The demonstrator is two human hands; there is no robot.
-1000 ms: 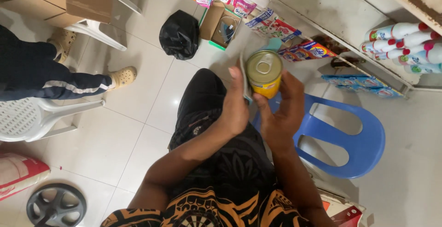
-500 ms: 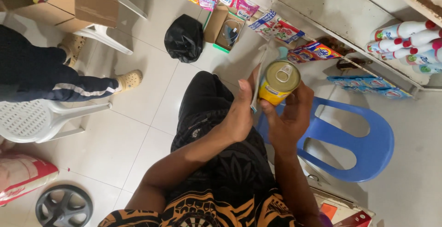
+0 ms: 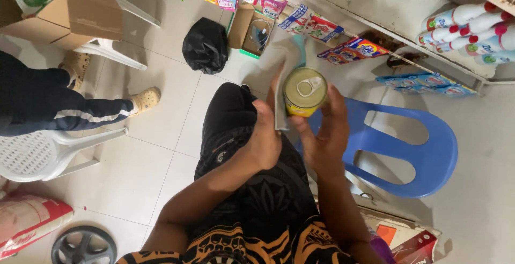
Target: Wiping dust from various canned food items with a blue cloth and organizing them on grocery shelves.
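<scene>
While the right hand [image 3: 322, 135] keeps a closed grip on the yellow can [image 3: 304, 92], its pull-tab lid faces up. The left hand [image 3: 265, 138] pinches a grey cloth [image 3: 284, 90] against the can's side.

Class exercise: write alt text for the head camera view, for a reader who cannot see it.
Seen from above, a seated person's right hand holds a yellow can with a pull-tab lid while the left hand presses a grey cloth against its side. A blue plastic chair stands on the tiled floor beside them.

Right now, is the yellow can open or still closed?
Closed. The can in the right hand has its flat lid whole, with the pull ring lying down on it.
</scene>
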